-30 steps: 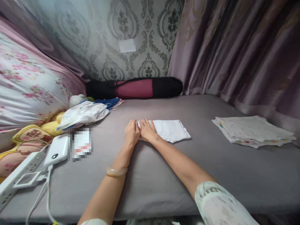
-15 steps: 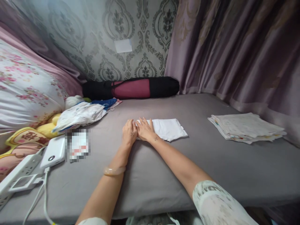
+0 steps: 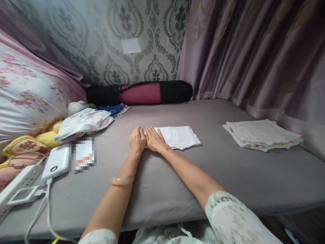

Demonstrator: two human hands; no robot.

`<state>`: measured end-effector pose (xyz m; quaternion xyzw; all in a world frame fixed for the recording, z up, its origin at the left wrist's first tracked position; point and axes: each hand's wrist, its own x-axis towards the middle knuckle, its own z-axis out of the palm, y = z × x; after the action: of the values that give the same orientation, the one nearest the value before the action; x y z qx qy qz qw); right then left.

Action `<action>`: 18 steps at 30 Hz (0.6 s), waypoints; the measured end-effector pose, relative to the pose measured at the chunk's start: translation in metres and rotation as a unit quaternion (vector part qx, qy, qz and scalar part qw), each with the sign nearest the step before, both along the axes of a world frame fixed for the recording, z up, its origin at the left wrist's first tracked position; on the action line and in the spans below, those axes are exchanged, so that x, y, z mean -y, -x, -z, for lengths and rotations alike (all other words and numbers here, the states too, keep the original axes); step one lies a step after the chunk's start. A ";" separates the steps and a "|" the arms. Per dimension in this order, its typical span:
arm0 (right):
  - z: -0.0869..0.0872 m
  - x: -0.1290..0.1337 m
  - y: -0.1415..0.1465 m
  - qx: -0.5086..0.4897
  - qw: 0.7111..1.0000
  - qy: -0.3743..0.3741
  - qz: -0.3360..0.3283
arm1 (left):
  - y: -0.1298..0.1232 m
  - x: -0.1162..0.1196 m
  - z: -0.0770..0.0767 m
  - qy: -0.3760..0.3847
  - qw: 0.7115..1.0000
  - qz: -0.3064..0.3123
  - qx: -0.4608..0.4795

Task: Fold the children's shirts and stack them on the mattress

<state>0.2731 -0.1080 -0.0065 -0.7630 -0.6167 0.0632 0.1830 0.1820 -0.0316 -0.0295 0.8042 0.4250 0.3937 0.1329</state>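
Note:
A folded white cloth garment [image 3: 181, 137] lies flat on the grey bed sheet in front of me, its left end covered by my hands. My left hand [image 3: 137, 140] is closed, with curled fingers gripping that left end; the fingertips are partly hidden. Right beside it, my right hand [image 3: 154, 139] rests palm down on the cloth with its fingers stretched out. The two hands touch at the thumb side. A pale bangle [image 3: 123, 180] circles my left wrist.
To the right lies a stack of folded cloths [image 3: 262, 134]. A black and red long bag [image 3: 139, 93] lies along the wall. On the left are loose clothes [image 3: 85, 122], a white power bank [image 3: 56, 162], a power strip [image 3: 19, 183], cables and a blurred-out item [image 3: 83, 156].
My view has shifted slightly. The right hand's fingers have drawn closer together, still flat on the white cloth; the left hand stays curled at its left end.

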 end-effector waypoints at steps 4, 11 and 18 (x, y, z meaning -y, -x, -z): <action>-0.013 0.020 -0.027 -0.009 0.998 -0.017 0.066 | -0.001 0.004 -0.001 -0.026 0.999 0.009 -0.021; -0.005 0.058 -0.069 0.056 0.996 0.044 0.047 | -0.011 0.025 -0.006 -0.092 0.980 0.120 -0.129; 0.003 0.056 -0.070 0.034 0.998 0.041 0.044 | -0.013 0.029 -0.005 -0.061 0.969 0.152 -0.184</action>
<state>0.3426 -0.1642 -0.0094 -0.7979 -0.5855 0.0543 0.1329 0.1953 -0.0606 -0.0247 0.9246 0.2905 0.2388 0.0614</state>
